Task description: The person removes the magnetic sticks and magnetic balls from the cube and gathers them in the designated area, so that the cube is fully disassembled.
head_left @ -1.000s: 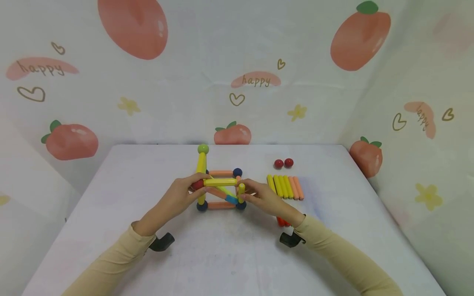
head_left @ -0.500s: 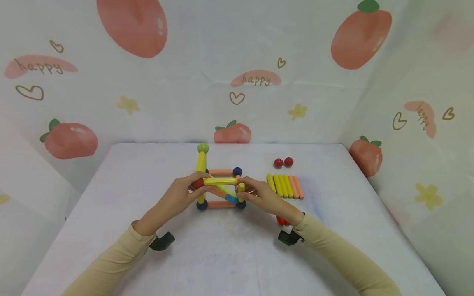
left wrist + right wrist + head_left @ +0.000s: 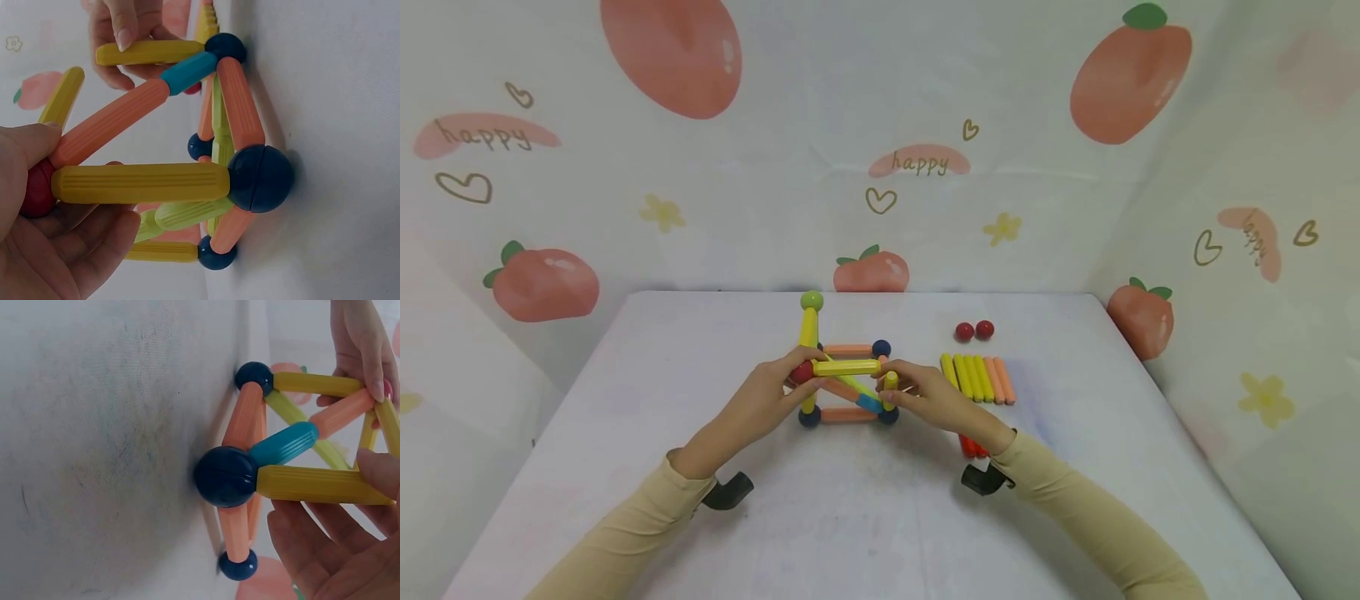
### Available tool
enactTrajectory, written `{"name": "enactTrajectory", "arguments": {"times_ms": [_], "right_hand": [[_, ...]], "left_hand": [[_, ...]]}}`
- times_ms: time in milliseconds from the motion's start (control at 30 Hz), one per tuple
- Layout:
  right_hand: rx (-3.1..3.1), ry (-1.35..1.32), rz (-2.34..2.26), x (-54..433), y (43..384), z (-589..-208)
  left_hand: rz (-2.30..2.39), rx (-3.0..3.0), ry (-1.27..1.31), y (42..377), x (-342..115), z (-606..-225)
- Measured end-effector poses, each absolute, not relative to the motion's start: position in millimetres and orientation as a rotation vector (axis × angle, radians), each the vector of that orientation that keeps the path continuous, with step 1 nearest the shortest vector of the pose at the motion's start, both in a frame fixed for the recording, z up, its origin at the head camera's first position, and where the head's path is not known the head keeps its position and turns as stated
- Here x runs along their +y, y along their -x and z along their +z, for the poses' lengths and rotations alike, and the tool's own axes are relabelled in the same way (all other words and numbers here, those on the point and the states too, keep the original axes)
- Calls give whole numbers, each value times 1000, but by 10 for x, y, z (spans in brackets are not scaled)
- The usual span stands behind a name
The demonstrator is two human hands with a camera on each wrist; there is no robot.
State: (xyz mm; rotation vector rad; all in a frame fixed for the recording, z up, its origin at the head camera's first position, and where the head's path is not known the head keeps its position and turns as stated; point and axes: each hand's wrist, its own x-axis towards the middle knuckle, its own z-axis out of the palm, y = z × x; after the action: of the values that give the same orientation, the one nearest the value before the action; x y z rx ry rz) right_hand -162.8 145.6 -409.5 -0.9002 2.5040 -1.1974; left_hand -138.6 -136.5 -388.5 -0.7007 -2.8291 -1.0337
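A frame of magnetic rods and balls stands on the table, its base made of salmon rods (image 3: 848, 415) and dark blue balls (image 3: 808, 417). My left hand (image 3: 766, 388) holds a red ball (image 3: 802, 372) atop the front left yellow upright (image 3: 140, 184). From that ball a yellow rod (image 3: 847, 367) reaches rightward, its far end near my right fingers. My right hand (image 3: 938, 402) pinches the front right yellow upright (image 3: 319, 484) between thumb and fingers. A joined salmon and teal rod (image 3: 284, 444) slants down to the ball under it. The rear left upright carries a green ball (image 3: 812, 301).
Right of the frame lie several yellow rods (image 3: 968, 379) beside salmon rods (image 3: 1000, 381). Two loose red balls (image 3: 974, 331) sit behind them. Red rods (image 3: 968, 447) are partly covered by my right forearm. A printed cloth (image 3: 760, 200) hangs behind the table.
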Motion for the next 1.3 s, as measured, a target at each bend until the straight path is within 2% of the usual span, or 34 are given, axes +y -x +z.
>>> {"name": "enactTrajectory", "arguments": {"times_ms": [1033,1300], "right_hand": [[2545,766,-1199,1425,1673,-4165],[2584,621,-1274,1564,1778,-4103]], "left_hand": [[-1044,-2800,720,1383,-1372,-3874],[-1056,-2814,709,1382,-1367,-3866]]}}
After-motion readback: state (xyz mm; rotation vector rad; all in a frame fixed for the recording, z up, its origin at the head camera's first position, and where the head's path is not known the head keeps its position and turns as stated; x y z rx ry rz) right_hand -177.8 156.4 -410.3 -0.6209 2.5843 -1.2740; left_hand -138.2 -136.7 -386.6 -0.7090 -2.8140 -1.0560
